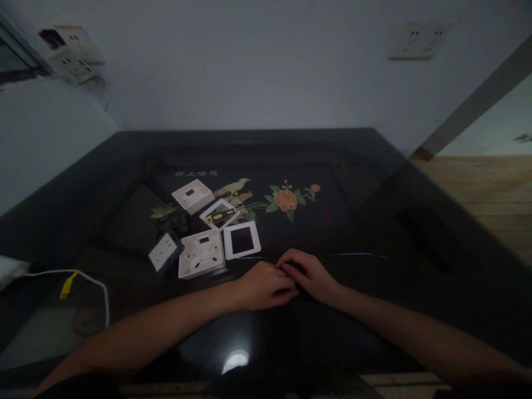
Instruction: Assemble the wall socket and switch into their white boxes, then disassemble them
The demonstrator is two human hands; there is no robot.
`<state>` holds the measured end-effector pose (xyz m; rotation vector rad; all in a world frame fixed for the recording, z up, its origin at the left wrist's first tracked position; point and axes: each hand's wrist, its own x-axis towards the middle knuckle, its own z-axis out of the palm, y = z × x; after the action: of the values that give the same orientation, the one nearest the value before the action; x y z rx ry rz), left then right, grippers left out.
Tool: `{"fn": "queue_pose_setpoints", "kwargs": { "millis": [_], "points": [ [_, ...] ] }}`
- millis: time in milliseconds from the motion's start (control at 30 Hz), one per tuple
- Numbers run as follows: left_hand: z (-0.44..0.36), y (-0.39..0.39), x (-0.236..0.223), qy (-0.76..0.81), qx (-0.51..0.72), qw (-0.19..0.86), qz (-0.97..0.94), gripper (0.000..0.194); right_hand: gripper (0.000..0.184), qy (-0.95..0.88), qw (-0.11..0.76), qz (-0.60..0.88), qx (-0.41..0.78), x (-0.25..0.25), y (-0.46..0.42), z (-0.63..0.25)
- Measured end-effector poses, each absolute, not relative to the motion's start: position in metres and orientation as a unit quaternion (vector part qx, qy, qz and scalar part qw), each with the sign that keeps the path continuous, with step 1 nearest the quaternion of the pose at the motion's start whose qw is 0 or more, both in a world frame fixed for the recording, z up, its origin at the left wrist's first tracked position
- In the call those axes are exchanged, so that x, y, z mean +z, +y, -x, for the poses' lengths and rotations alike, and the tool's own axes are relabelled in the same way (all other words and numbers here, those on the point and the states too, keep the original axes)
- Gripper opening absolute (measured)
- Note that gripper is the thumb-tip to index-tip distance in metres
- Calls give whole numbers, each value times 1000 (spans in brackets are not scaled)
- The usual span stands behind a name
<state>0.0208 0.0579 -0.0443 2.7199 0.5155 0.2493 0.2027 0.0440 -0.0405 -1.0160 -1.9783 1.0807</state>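
Note:
My left hand [268, 286] rests on the dark glossy tabletop [374, 327], its fingers curled together. Touching it is my right hand [313, 277], whose closed fingers lie against the left hand's knuckles. No object shows in either hand. Nearest to them is a white square frame [228, 242] with an open centre. Just left of that lies a white open-faced wall box [201, 256]. A second white frame [213, 224] touches or nearly touches another white box [192, 195] behind. A socket module with a white face [164, 252] leans tilted at the left, beside a dark part [177, 221].
A white cable [93, 278] with a yellow tag [66, 288] runs along the table's left side. Wall sockets [419, 41] sit at upper right, with more sockets [78, 50] at upper left. The table's back edge [249, 131] meets the wall.

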Motion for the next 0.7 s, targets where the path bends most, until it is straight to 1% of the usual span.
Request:
{"fn": "queue_pose_setpoints", "kwargs": {
  "millis": [233,700],
  "points": [
    [-21,57,-43,187,85,167,-964,18,15,-757,328,390,408,-42,45,-202],
    [-22,57,-42,176,79,168,-967,15,15,-763,320,383,410,-43,44,-205]
  ]
}}
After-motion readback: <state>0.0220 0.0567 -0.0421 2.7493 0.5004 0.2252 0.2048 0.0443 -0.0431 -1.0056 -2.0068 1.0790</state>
